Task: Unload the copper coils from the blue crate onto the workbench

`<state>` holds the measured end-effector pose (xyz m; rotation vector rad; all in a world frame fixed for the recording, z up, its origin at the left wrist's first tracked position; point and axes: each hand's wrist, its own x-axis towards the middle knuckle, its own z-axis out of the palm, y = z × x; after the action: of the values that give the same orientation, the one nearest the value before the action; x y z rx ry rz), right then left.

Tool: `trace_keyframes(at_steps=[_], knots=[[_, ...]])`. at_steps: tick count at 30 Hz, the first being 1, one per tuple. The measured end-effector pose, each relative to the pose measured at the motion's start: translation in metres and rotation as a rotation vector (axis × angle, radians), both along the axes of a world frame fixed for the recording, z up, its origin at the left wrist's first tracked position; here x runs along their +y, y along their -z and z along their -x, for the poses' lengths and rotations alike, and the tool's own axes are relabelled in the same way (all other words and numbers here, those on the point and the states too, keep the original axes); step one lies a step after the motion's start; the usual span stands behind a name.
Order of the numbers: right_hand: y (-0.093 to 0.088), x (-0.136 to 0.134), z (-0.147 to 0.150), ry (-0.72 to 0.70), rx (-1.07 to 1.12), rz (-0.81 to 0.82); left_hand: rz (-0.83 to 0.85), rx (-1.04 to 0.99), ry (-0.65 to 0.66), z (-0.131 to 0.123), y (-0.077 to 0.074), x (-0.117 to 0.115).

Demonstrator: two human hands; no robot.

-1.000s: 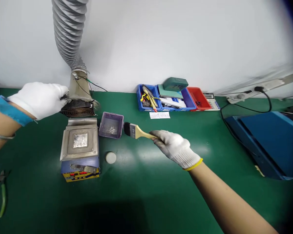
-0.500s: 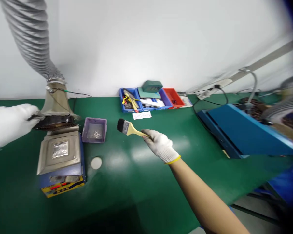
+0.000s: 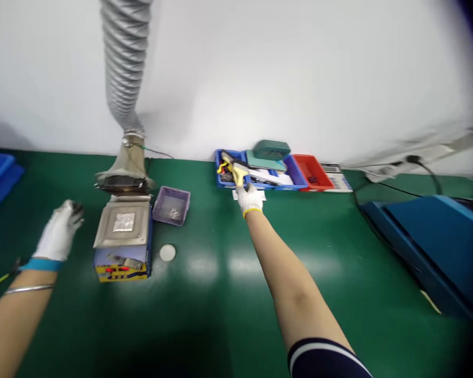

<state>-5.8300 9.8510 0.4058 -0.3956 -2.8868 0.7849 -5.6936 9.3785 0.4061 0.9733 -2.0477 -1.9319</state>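
1. From my end, I see the right hand [image 3: 250,199], in a white knit glove with a yellow cuff edge, reaching far forward across the green tabletop [image 3: 220,315]. Its fingers are closed around the handle of a flat brush with a pale yellow handle [image 3: 240,177].
2. The brush points away from me, its head over the leftmost blue plastic bin [image 3: 225,184], among the tools there; I can't tell whether the bristles touch them. Below the glove, a white paper strip [image 3: 261,195] is partly covered.
3. The left hand [image 3: 61,228], white-gloved with a blue band at the wrist, hangs left of a blue-and-yellow box with a grey metal top [image 3: 120,251], clear of it. Its dark-tipped fingers look bent, but they blur; I can't tell whether they pinch anything.
4. Above the back of that box I have a flared metal hood [image 3: 128,163] on a ribbed grey hose [image 3: 126,68].
5. Just right of the box stands a small purple plastic tray [image 3: 166,203] with shiny bits inside; nearer me lies a white round disc [image 3: 167,252].
6. Right of the blue bins I see a red plastic bin [image 3: 312,170].
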Motion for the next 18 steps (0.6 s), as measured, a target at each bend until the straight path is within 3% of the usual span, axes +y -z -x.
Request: trace_keyframes(at_steps=[2, 3, 7, 10, 11, 14, 18], knots=[[0.014, -0.022, -0.04, 0.118, 0.055, 0.019, -0.153, -0.082, -0.081, -0.039, 0.032, 0.015], [0.022, -0.036, -0.067, 0.111, 0.081, 0.07, -0.195, -0.108, -0.105, -0.057, 0.048, 0.022], [0.062, -0.097, -0.204, -0.244, 0.005, 0.245, -0.282, -0.086, -0.11, -0.102, 0.092, 0.043], [0.091, -0.127, -0.291, -0.406, -0.069, 0.146, -0.251, -0.035, -0.02, -0.112, 0.108, 0.049], [0.1, -0.13, -0.311, -0.524, -0.065, 0.078, -0.235, -0.028, -0.001, -0.115, 0.112, 0.05], [0.124, -0.125, -0.345, -0.844, -0.006, -0.097, -0.206, 0.004, -0.011, -0.13, 0.123, 0.057], [0.151, -0.108, -0.352, -0.933, 0.256, -0.188, -0.201, 0.053, -0.079, -0.18, 0.134, 0.074]])
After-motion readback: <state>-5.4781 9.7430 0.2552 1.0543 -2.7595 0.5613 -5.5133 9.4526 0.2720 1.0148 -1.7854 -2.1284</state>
